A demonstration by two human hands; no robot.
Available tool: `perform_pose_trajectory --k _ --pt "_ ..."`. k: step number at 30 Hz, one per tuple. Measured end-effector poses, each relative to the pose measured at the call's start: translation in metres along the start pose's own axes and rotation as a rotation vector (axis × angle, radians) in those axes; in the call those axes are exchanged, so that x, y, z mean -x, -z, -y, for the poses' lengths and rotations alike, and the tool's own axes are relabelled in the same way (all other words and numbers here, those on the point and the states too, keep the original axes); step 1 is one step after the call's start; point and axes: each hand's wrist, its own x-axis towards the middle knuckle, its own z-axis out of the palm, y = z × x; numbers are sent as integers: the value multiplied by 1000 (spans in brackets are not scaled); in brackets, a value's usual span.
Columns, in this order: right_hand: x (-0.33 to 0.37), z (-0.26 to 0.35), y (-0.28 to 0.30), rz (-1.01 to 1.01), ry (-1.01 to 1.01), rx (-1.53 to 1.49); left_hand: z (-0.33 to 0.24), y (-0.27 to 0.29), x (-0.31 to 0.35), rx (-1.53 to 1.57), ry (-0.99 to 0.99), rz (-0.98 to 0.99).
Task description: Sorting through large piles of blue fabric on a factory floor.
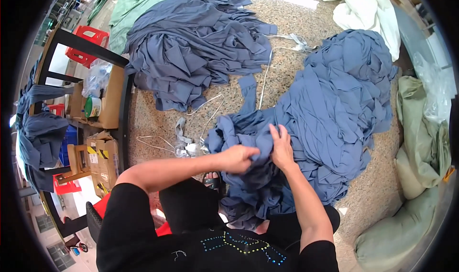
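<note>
In front of me a large heap of blue-grey fabric pieces [330, 109] spreads across the floor and down between my legs. My left hand [237, 158] is closed at the near-left part of the heap, pinching a bunched fold of blue-grey fabric [263, 145]. Just right of it, my right hand [281, 148] lies against the same bunch with its fingers stretched out and apart. Its palm side is partly hidden. Farther off to the left rests a second pile of blue-grey fabric [201, 42], with loose strips at its edge.
White cords [265, 78] trail over the speckled floor [153, 124] between the piles. At left stands a black-framed rack [125, 105] with cardboard boxes [103, 162] and a red stool [86, 45]. Green sacks [399, 231] lie at right; white cloth [368, 11] lies at far right.
</note>
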Motion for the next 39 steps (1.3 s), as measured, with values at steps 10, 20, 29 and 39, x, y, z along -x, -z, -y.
perform_pose_trajectory --k 10,20,29,39 --pt "-26 52 67 33 187 -227 -49 4 51 57 2 -262" --pt "-57 97 111 74 258 -175 -85 78 1 256 -39 -373" --pt "-83 150 142 44 124 -386 -85 111 32 121 -264 -643" --pt "-90 251 171 302 685 -865 -159 110 66 458 -150 -862"
